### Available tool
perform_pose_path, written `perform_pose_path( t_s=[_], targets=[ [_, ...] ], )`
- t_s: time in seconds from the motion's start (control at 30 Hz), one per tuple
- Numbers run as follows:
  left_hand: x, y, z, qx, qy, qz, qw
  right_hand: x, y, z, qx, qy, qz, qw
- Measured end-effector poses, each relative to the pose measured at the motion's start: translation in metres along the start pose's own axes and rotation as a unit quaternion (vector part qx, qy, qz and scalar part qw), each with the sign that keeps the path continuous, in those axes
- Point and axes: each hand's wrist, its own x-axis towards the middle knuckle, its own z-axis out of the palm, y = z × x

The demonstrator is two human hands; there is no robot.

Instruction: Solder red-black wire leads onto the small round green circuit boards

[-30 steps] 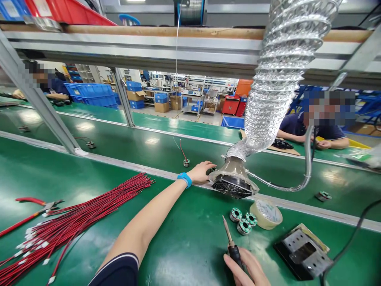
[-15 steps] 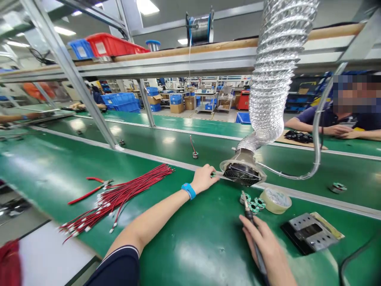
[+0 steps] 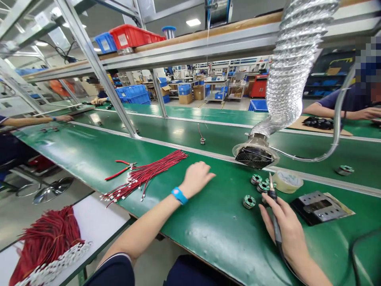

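Observation:
My left hand (image 3: 197, 178), with a blue band on the wrist, is over the green bench near the tips of a bundle of red and black wires (image 3: 157, 169). Its thumb stands away from the curled fingers, and nothing shows in it. A soldering iron (image 3: 274, 214) is gripped in my right hand (image 3: 287, 226), its tip pointing up and away. Beside the tip sit several small round motor stators (image 3: 256, 179) with green tops. Another stator (image 3: 249, 201) lies by itself nearer to me, left of my right fingers.
Red-handled cutters (image 3: 120, 171) lie left of the wires. A fan hood (image 3: 255, 157) on a silver duct hangs beyond the stators. Right of them are a tape roll (image 3: 287, 182) and a metal block (image 3: 320, 206). More red wires (image 3: 49, 238) rest lower left. Co-workers sit at both sides.
My left hand has moved away from the hood toward the wires. The green-topped stator that was at its fingertips is gone from it. A lone stator now shows nearer me. The view has shifted.

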Motion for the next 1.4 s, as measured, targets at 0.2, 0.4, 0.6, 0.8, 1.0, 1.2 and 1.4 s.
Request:
perform_pose_path(
  t_s=[0.2,0.4,0.6,0.8,1.0,1.2,1.4],
  targets=[
    [-0.025,-0.155,-0.030,0.088,0.039,-0.211,0.973,0.009,-0.018,0.018,0.013,-0.026,-0.049,0.998],
    [-0.036,-0.193,-0.025,0.034,0.053,-0.217,0.974,0.010,-0.027,0.025,0.046,-0.063,-0.048,0.996],
    [-0.028,-0.177,-0.040,-0.028,0.130,-0.152,0.979,-0.010,-0.048,0.001,0.078,-0.079,0.008,0.994],
    [-0.046,-0.118,-0.026,-0.139,0.086,0.071,0.984,-0.039,-0.078,-0.027,0.092,-0.079,0.049,0.991],
    [-0.043,-0.086,-0.013,-0.190,-0.083,0.104,0.973,-0.051,-0.090,-0.042,0.115,-0.076,0.112,0.984],
    [-0.007,-0.023,0.007,-0.199,-0.090,0.091,0.972,-0.044,-0.089,-0.038,0.095,-0.054,0.111,0.988],
    [0.002,0.023,0.028,-0.117,-0.109,0.144,0.977,-0.044,-0.089,-0.038,0.135,-0.062,0.129,0.981]
  ],
)
